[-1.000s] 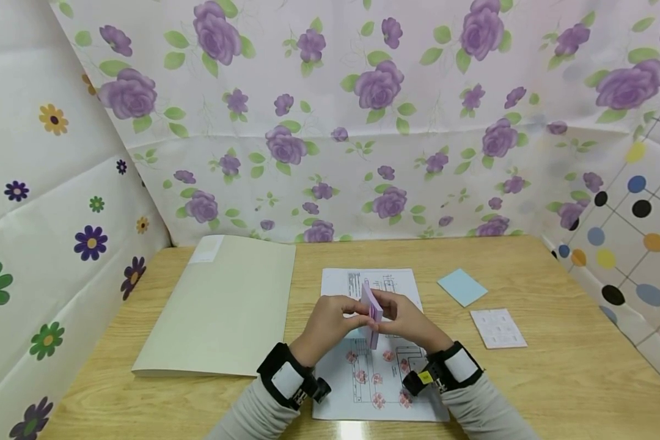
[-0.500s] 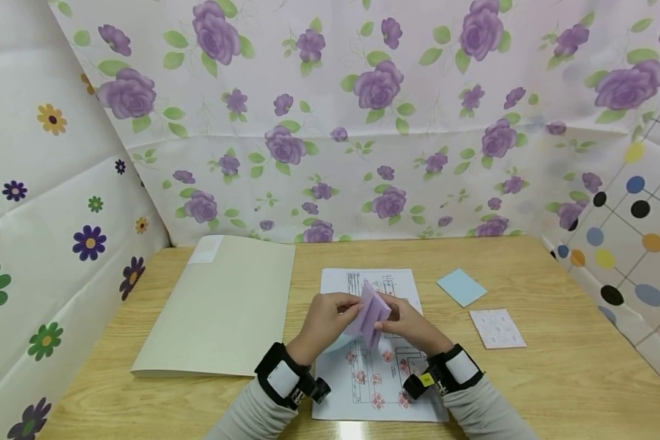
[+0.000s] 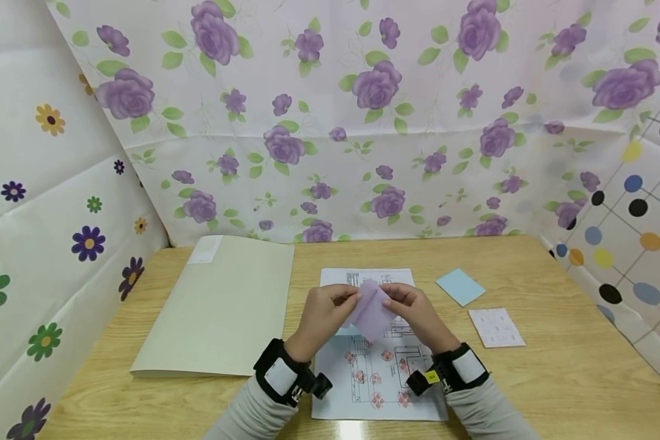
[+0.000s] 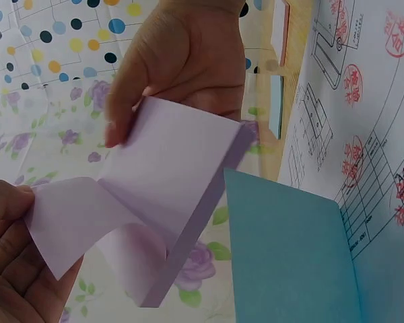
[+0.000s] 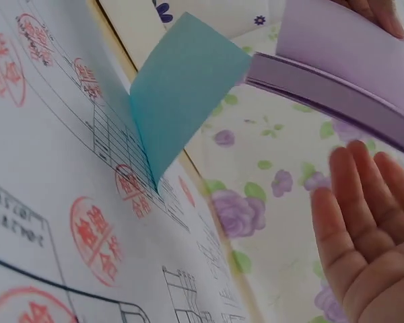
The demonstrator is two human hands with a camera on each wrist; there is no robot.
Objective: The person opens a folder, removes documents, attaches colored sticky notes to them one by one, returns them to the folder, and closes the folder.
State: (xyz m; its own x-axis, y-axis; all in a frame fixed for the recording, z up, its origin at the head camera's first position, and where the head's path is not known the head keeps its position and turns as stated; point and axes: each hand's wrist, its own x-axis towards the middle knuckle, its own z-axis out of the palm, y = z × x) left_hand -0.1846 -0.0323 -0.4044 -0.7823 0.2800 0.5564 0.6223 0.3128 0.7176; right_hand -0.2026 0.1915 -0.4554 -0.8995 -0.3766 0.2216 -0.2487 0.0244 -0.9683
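Above the printed papers (image 3: 379, 391), my left hand (image 3: 323, 311) pinches a corner of the top sheet (image 4: 71, 215) of a purple sticky note pad. That sheet curls away from the pad (image 4: 182, 151) and still joins it along one edge. My right hand (image 3: 418, 310) holds the pad by its opposite side, thumb on its face in the left wrist view. Below the pad, a blue sticky note (image 4: 289, 249) is stuck to the papers by one edge and stands up from them. Red round stamps and line drawings cover the papers.
To the left lies a large cream folder (image 3: 225, 311) with a white label. On the right of the wooden table (image 3: 572, 366) are a light blue sticky note pad (image 3: 461, 286) and a white square with small marks (image 3: 497, 327). Patterned sheets enclose the table.
The pad has turned so its face shows more to the head camera. The top sheet, lifting half a second ago, is now peeled further back by my left hand.
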